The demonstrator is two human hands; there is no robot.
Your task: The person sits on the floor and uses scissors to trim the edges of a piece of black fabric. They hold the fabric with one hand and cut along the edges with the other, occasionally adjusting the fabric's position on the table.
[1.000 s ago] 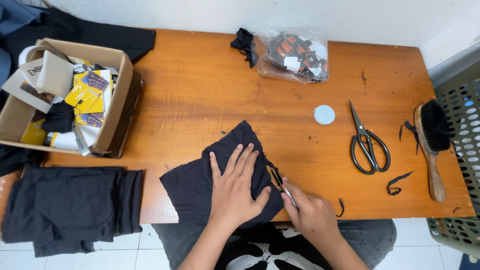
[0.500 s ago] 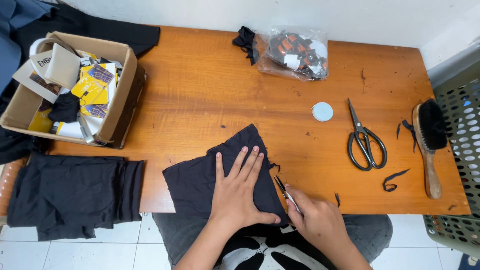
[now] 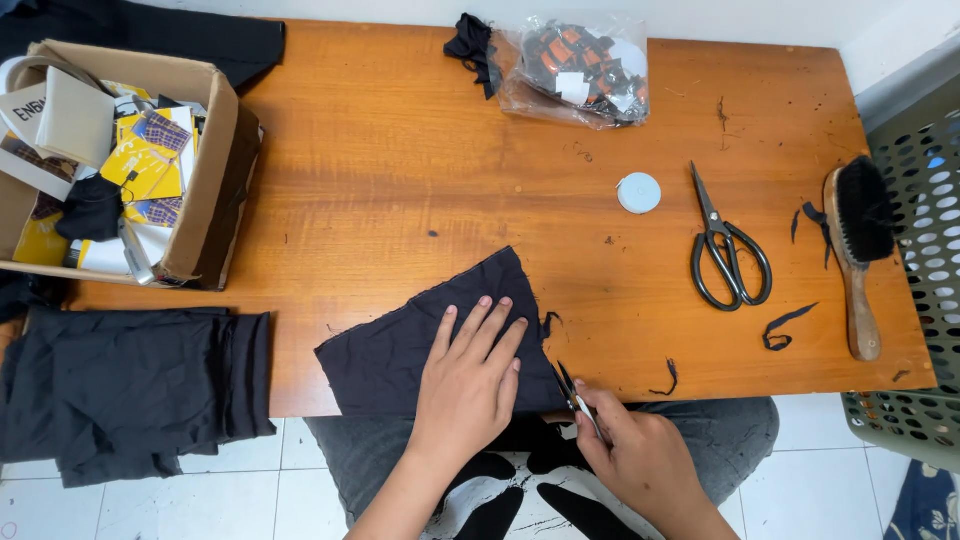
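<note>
Snipping threads at the table's front edge

Left hand (image 3: 468,385) spread flat, pinning the black fabric piece (image 3: 400,345) right at the near edge of the wooden table (image 3: 400,180); right hand (image 3: 640,460) pinched around small thread snips (image 3: 575,392), blades at the cloth's right edge. I'd say keep that cloth taut and cut close to the hem. Big black scissors (image 3: 728,250) and a brush (image 3: 858,240) lie off right.
</note>
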